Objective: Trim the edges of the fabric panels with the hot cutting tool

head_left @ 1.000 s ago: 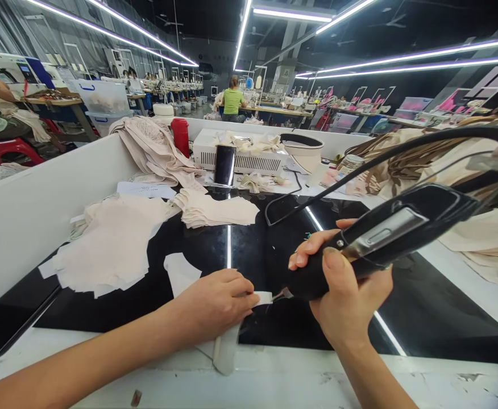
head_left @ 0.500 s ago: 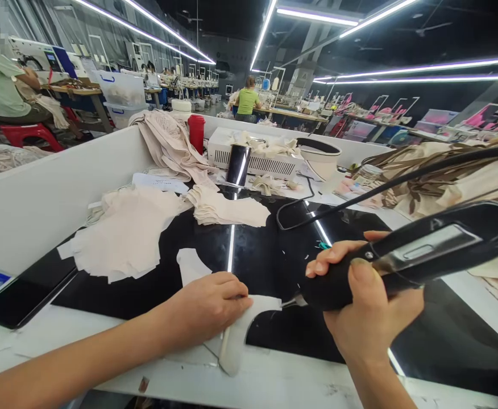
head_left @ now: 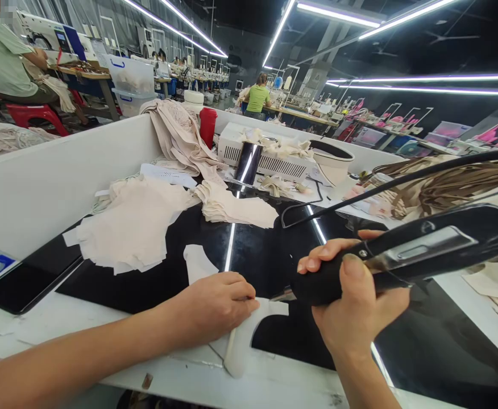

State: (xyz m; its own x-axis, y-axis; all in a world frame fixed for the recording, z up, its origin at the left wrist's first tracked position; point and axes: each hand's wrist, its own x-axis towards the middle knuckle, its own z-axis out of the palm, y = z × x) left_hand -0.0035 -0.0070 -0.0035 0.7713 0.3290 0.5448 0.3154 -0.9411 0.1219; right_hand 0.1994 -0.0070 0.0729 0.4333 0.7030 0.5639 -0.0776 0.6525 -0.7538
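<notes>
My right hand (head_left: 355,307) grips a black corded cutting tool (head_left: 406,250), its metal tip just above a curved white fabric piece (head_left: 249,335). That piece lies on the black glass tabletop (head_left: 266,255) near the front edge. My left hand (head_left: 215,304) presses flat on the fabric piece's left part, fingers together, fingertips close to the tool tip. Another small white piece (head_left: 195,262) rests just beyond my left hand.
Stacks of beige cut fabric (head_left: 133,224) lie at the left and middle (head_left: 232,207). A white wall (head_left: 40,182) borders the left side. A white box unit (head_left: 266,159), red cup (head_left: 207,126) and bowl (head_left: 332,159) stand behind. Beige straps (head_left: 445,190) pile at right. Other people sit at far tables.
The tool tip has travelled along the white piece, and more of the piece's curved right end now shows beyond my left fingers. The view has shifted slightly.
</notes>
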